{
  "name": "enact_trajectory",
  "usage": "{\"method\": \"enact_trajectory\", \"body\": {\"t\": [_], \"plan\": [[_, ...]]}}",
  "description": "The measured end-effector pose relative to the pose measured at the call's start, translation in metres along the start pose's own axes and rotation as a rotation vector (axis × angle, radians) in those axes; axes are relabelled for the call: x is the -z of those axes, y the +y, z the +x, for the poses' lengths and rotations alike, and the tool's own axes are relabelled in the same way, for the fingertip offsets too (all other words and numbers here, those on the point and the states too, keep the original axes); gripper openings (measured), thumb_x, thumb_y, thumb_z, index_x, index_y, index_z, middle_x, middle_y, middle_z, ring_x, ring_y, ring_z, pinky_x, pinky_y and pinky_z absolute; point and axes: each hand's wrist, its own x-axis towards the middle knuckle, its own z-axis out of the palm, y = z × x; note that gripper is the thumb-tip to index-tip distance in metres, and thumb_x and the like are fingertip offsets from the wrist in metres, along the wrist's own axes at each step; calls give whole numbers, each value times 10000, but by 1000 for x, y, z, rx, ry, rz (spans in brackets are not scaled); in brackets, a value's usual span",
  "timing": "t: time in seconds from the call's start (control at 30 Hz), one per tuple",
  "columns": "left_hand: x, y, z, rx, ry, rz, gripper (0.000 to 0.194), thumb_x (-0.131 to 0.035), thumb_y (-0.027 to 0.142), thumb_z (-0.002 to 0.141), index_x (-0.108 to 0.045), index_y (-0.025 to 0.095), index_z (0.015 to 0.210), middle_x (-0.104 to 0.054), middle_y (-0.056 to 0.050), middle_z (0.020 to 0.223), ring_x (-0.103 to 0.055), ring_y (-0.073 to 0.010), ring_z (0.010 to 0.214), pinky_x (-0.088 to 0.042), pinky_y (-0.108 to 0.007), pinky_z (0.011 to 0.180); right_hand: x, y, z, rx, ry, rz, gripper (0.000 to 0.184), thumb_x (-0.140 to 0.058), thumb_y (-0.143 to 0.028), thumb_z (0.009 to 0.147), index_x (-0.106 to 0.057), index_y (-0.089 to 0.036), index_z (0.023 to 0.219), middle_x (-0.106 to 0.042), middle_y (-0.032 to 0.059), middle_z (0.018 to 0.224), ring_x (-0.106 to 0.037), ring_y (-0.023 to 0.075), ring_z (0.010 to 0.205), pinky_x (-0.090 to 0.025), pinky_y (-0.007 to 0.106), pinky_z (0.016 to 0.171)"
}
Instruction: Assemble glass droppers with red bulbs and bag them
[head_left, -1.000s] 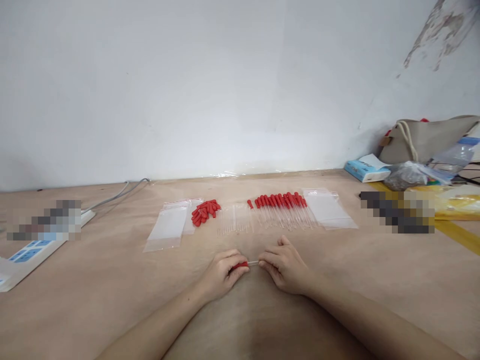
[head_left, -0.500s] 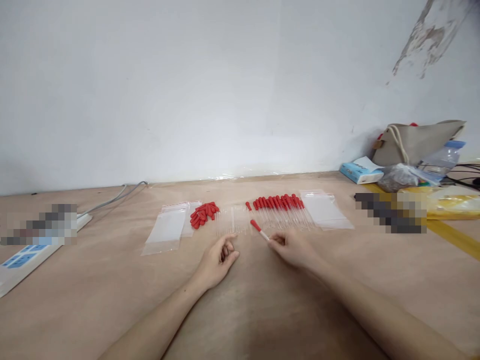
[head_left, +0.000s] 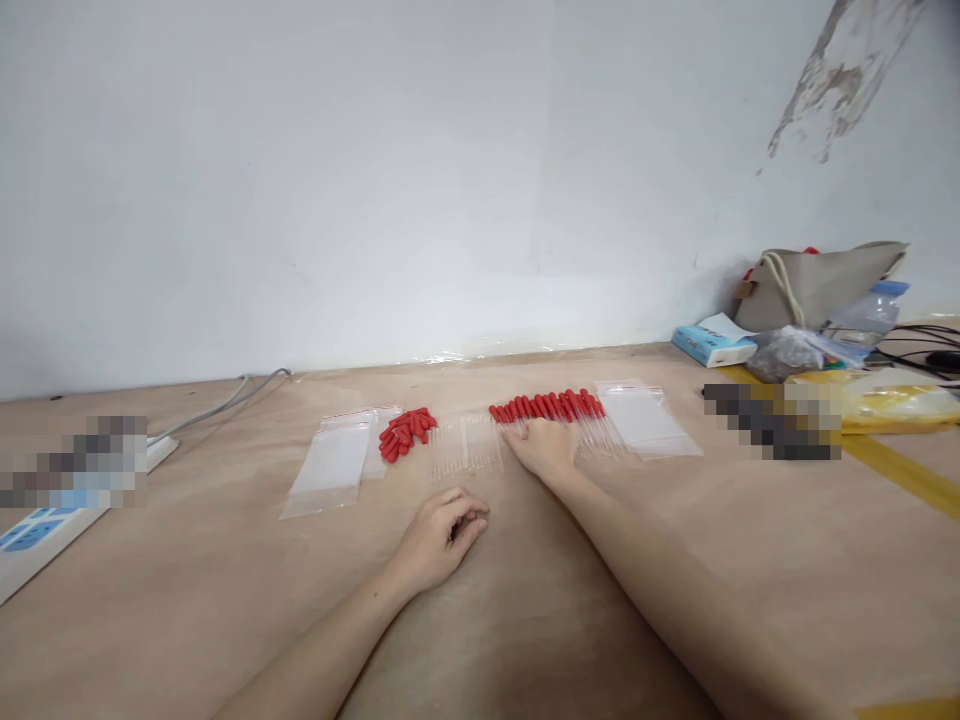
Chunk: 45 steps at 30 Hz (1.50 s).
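My right hand (head_left: 546, 446) reaches over the left part of a row of red-bulbed droppers (head_left: 555, 405), fingers bent close together at the clear tubes. What its fingertips hold, if anything, is hidden. Nearer to me, my left hand (head_left: 444, 535) rests on the table, loosely curled, thumb and fingers apart and nothing in them. Just beyond it lie several bare clear tubes (head_left: 457, 448) side by side. To their left is a heap of loose red rubber bulbs (head_left: 405, 433).
Clear zip bags lie on both sides, a left stack (head_left: 330, 465) and a right stack (head_left: 645, 420). A power strip (head_left: 75, 525) is at far left. At right are a tissue pack (head_left: 712, 342), a grey bag (head_left: 832, 285) and a yellow package (head_left: 877, 400). A wall stands behind.
My right hand has moved forward and left to the dropper row; the dropper it held is no longer distinguishable. The gap at the row's left end has closed. My left hand drew slightly back.
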Motion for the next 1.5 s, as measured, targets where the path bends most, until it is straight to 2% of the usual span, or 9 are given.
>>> {"method": "enact_trajectory", "body": {"t": [0.2,0.5,0.73,0.83,0.93,1.0,1.07,1.23,1.5], "plan": [[2,3,0,-4,-8,-24,163,-473,210,819,-605,181,910,-557,-26,795,-515,-122,684,-400,-231,620,-5,-5,-13,157,8,75,337,-432,-460,782,-614,-197,674,-646,29,682,-581,182,700,-253,379,806],[2,2,0,-15,-6,-16,171,-468,212,823,-608,181,916,-559,-32,797,-516,-127,700,-407,-240,645,-9,-22,-14,109,-141,-46,293,-414,-322,783,-654,-154,767,-658,126,761,-601,250,756,-291,420,780],[-1,5,-3,14,24,-30,171,-471,237,822,-606,179,909,-556,-31,792,-519,-128,696,-412,-242,638,14,-14,-19,195,-180,-49,286,-396,-307,803,-639,-160,765,-656,117,765,-594,234,738,-340,336,678],[1,-3,-2,128,157,-4,170,-452,285,831,-577,171,837,-546,-17,742,-518,-130,673,-413,-241,615,32,7,-32,374,-190,-57,233,-426,-284,783,-616,-167,717,-644,82,711,-575,200,658,-326,282,578],[18,-20,12,216,364,156,169,-469,317,808,-536,176,742,-547,-16,729,-519,-155,710,-412,-273,671,41,30,-50,555,-215,-68,162,-466,-210,743,-586,-163,645,-628,63,670,-551,175,618,-313,264,551],[36,-33,29,253,467,272,129,-488,304,783,-534,184,772,-556,-30,781,-521,-180,807,-400,-295,742,39,41,-61,607,-219,-19,132,-482,-180,730,-564,-165,627,-620,49,674,-539,158,621,-318,253,556],[52,-45,48,386,550,391,157,-501,336,759,-533,186,793,-555,-47,799,-517,-210,848,-396,-312,749,33,46,-69,570,-178,70,106,-491,-191,741,-551,-170,657,-611,34,691,-528,143,629,-324,242,556],[65,-66,82,667,523,540,301,-513,481,707,-552,186,752,-571,-88,869,-523,-267,904,-393,-362,762,15,46,-80,423,-19,207,147,-509,-309,768,-515,-179,699,-579,21,704,-511,140,650,-334,243,567],[61,-77,89,701,467,537,186,-465,313,757,-557,168,685,-607,-128,891,-550,-291,910,-403,-366,747,12,40,-80,438,-24,257,136,-489,-261,790,-508,-179,683,-576,25,717,-504,142,679,-343,253,601]]}}
